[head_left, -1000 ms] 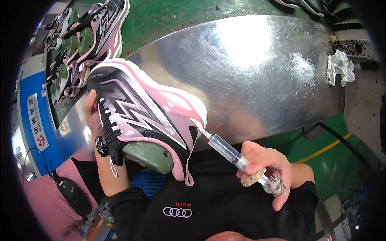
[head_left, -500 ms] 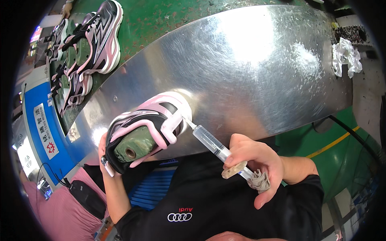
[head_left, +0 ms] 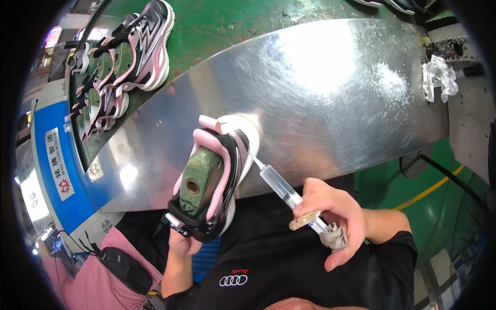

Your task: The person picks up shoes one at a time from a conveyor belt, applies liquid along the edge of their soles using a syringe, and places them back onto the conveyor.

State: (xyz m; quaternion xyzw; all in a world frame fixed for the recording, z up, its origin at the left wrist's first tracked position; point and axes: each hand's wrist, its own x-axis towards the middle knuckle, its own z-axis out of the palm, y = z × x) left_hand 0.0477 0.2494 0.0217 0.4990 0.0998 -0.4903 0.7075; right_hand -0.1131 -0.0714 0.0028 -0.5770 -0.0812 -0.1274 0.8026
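Observation:
My left hand [head_left: 184,243] grips a pink, black and white sneaker [head_left: 239,146] from below, at the end nearest me; most of its fingers are hidden behind the shoe. A green shoe last [head_left: 198,175] with a round hole fills the sneaker's opening. In my right hand [head_left: 338,209] is a clear plastic syringe [head_left: 279,184], its plunger end wrapped in grey material against my palm. The syringe's thin tip points at the side of the sneaker, at the seam above the white sole. It looks to be touching or very close there.
Under the sneaker is a shiny metal tray-like worktop [head_left: 320,139] with white powder [head_left: 391,82] at right. Crumpled white paper [head_left: 439,78] lies at its right end. Several similar sneakers [head_left: 147,49] stand on the green surface at far left, beside a blue and grey machine panel [head_left: 61,160].
The sneaker has turned in my left hand, its pink heel tab now pointing away from me and its side facing the syringe. My right hand and syringe have shifted slightly right.

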